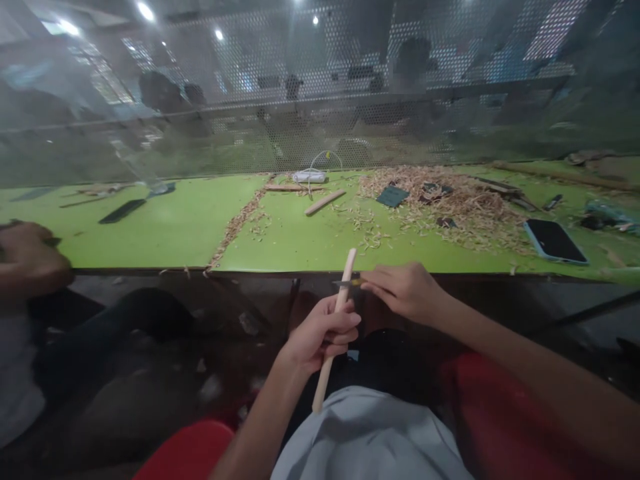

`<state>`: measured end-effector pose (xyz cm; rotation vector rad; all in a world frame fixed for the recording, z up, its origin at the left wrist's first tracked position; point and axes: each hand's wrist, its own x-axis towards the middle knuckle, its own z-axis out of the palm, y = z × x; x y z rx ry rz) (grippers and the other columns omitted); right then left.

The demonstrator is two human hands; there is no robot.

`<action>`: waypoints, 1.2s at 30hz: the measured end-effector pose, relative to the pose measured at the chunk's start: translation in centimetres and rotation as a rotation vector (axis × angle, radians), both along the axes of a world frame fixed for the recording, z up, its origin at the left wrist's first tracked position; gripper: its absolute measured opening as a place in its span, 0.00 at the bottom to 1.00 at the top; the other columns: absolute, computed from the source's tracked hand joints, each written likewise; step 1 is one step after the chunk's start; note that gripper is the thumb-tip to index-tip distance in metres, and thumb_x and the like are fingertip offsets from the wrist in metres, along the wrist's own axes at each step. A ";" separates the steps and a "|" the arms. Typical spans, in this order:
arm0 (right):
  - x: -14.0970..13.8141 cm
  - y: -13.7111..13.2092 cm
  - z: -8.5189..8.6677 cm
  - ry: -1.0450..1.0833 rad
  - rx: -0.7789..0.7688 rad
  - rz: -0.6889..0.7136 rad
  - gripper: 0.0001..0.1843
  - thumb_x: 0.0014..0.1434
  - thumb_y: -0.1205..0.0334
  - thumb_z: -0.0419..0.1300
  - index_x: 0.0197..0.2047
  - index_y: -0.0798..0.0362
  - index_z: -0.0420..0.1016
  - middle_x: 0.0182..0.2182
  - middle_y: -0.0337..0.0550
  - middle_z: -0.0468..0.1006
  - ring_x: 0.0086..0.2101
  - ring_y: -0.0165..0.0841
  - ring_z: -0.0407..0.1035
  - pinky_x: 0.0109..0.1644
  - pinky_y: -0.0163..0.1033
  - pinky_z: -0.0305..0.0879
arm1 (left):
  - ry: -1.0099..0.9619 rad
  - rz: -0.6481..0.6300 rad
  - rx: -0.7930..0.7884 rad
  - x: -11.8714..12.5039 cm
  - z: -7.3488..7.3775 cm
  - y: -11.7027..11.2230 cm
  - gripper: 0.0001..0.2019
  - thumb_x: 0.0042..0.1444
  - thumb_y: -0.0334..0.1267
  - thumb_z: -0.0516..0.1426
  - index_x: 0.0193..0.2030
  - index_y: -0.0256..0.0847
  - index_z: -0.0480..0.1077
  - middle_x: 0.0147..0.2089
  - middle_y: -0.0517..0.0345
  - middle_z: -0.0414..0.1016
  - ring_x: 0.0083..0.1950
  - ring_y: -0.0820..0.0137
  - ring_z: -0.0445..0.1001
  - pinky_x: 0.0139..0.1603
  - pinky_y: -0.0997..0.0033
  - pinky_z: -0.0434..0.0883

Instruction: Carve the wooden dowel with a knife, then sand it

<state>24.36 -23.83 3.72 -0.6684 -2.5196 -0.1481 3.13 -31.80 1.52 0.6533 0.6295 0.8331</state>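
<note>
My left hand (327,331) is wrapped round the middle of a pale wooden stick (325,383), which slants upward, its lower end against my shirt. Above that hand, a small knife (344,283) lies across the stick, its thin blade touching the wood. My right hand (400,291) is closed on the knife's handle, of which only a yellowish and dark bit shows by the fingertips. Both hands are just in front of the table's near edge. On the green table (295,250) beyond them rests another short wooden stick (325,202).
A heap of wood shavings (470,207) covers the right of the table, with dark sandpaper-like pieces (393,195) in it. A phone (555,241) lies near the right edge. A white corded object (309,177) sits at the back by a perforated screen (300,127). At left, a co-worker's hand (33,257) shows.
</note>
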 end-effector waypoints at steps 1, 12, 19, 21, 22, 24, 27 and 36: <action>-0.2 -0.3 -0.1 -0.041 0.043 0.002 0.22 0.77 0.54 0.49 0.47 0.52 0.84 0.33 0.44 0.85 0.30 0.33 0.76 0.30 0.38 0.57 | 0.011 0.009 0.000 0.1 0.1 -0.1 0.25 0.47 0.36 0.70 0.32 0.45 0.53 0.20 0.77 0.46 0.18 0.85 0.38 0.13 0.84 0.39; 0.6 2.0 -0.8 -0.070 0.157 0.028 0.21 0.77 0.55 0.51 0.44 0.54 0.84 0.29 0.43 0.81 0.27 0.31 0.70 0.29 0.40 0.47 | 0.145 0.116 0.020 1.1 0.5 -0.6 0.23 0.46 0.36 0.69 0.33 0.45 0.54 0.23 0.76 0.52 0.18 0.86 0.42 0.15 0.84 0.38; 4.1 7.3 -1.1 0.004 0.034 -0.351 0.18 0.75 0.57 0.55 0.48 0.52 0.86 0.41 0.51 0.87 0.37 0.37 0.78 0.34 0.38 0.60 | 0.121 -0.012 -0.015 1.2 1.0 -2.1 0.23 0.45 0.34 0.69 0.31 0.45 0.54 0.20 0.77 0.51 0.17 0.85 0.42 0.14 0.83 0.40; 4.7 7.8 -0.9 0.107 -0.011 -0.400 0.19 0.75 0.57 0.54 0.48 0.53 0.86 0.45 0.52 0.87 0.41 0.41 0.80 0.39 0.40 0.66 | 0.129 0.056 -0.009 1.3 1.0 -2.0 0.23 0.46 0.34 0.68 0.31 0.44 0.54 0.21 0.76 0.52 0.18 0.86 0.42 0.15 0.83 0.40; 4.7 7.4 -0.7 0.146 -0.028 -0.381 0.19 0.75 0.56 0.53 0.48 0.53 0.86 0.45 0.52 0.86 0.42 0.42 0.80 0.41 0.41 0.69 | 0.141 0.086 -0.004 1.3 0.9 -1.8 0.23 0.46 0.34 0.68 0.31 0.44 0.54 0.21 0.76 0.52 0.18 0.85 0.43 0.15 0.83 0.40; 3.9 5.5 -0.5 0.160 -0.053 -0.265 0.20 0.75 0.55 0.53 0.49 0.53 0.85 0.45 0.50 0.86 0.43 0.41 0.81 0.44 0.41 0.71 | 0.165 0.101 0.007 1.4 0.7 -1.4 0.22 0.47 0.35 0.68 0.31 0.44 0.54 0.21 0.76 0.51 0.19 0.85 0.43 0.15 0.83 0.40; 1.8 1.5 -0.2 0.055 -0.053 -0.061 0.18 0.75 0.56 0.53 0.48 0.53 0.84 0.41 0.47 0.86 0.39 0.35 0.80 0.40 0.37 0.69 | 0.169 0.098 0.027 1.4 0.5 -0.9 0.22 0.48 0.36 0.69 0.32 0.44 0.54 0.21 0.77 0.50 0.19 0.85 0.43 0.16 0.83 0.40; 1.1 0.8 -0.2 -0.114 0.161 -0.038 0.23 0.78 0.55 0.48 0.46 0.53 0.84 0.31 0.42 0.82 0.27 0.29 0.69 0.29 0.40 0.47 | 0.185 0.089 0.059 1.6 0.4 -1.2 0.24 0.50 0.40 0.70 0.34 0.45 0.54 0.22 0.77 0.51 0.19 0.85 0.45 0.17 0.82 0.41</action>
